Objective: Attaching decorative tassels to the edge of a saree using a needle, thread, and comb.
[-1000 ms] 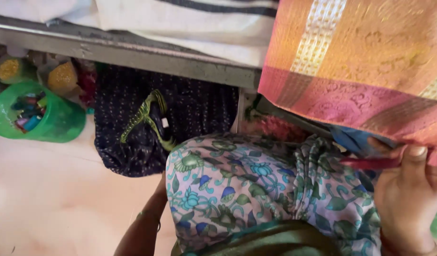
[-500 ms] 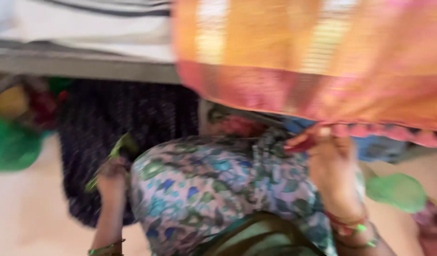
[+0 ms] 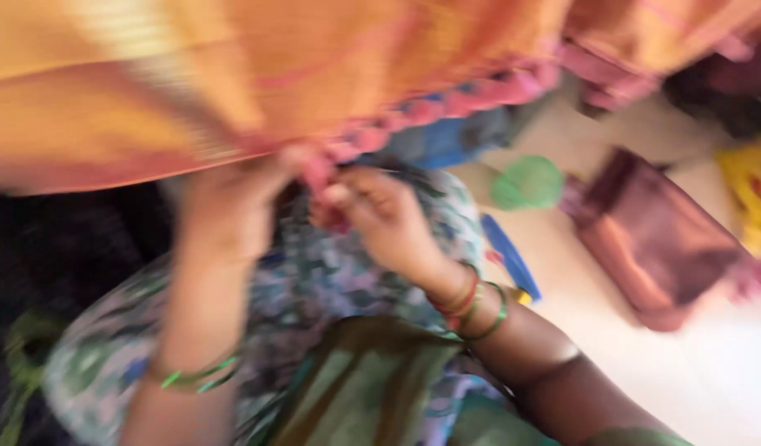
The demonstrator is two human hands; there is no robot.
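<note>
My fingers (image 3: 339,194) on both hands are pinched narrow on the pink fringed edge (image 3: 447,107) of the orange cloth (image 3: 232,74), though blur hides the exact grip. That cloth is the largest thing I see, hanging across the top and draping down to my left hand (image 3: 232,206) and right hand (image 3: 380,219), which meet just under its border above my lap. On the floor (image 3: 628,363) to the right lies a maroon folded cloth (image 3: 653,239), then a blue flat piece (image 3: 508,256), then a small green round container (image 3: 529,182).

Orange cloth (image 3: 232,74) with pink tasselled edge hangs overhead, blurred.
</note>
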